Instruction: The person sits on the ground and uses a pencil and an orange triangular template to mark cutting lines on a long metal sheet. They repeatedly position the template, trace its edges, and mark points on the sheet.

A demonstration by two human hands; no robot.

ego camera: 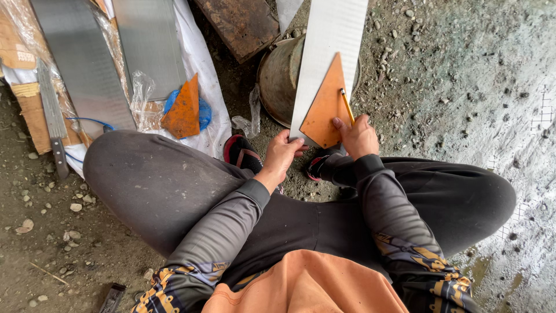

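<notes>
Right hand [359,136] pinches pencil [346,105] against orange template [324,110].

Upper left: two grey metal sheets [87,64] (on white plastic), a second orange triangle [183,110], a knife [53,119].

the near middle is crowded: the left hand [282,152] and right hand [359,137] sit close together on the pale metal strip [330,40], with the orange triangle [326,107] and pencil [346,105] between them. a rusty pot [278,78] blocks the way under the strip, a rusted slab [240,23] beyond it. bent knees close off both near sides. far left is cluttered with metal sheets [87,64] and a knife [53,122]. the gravel ground [457,75] to the right lies open.
</notes>
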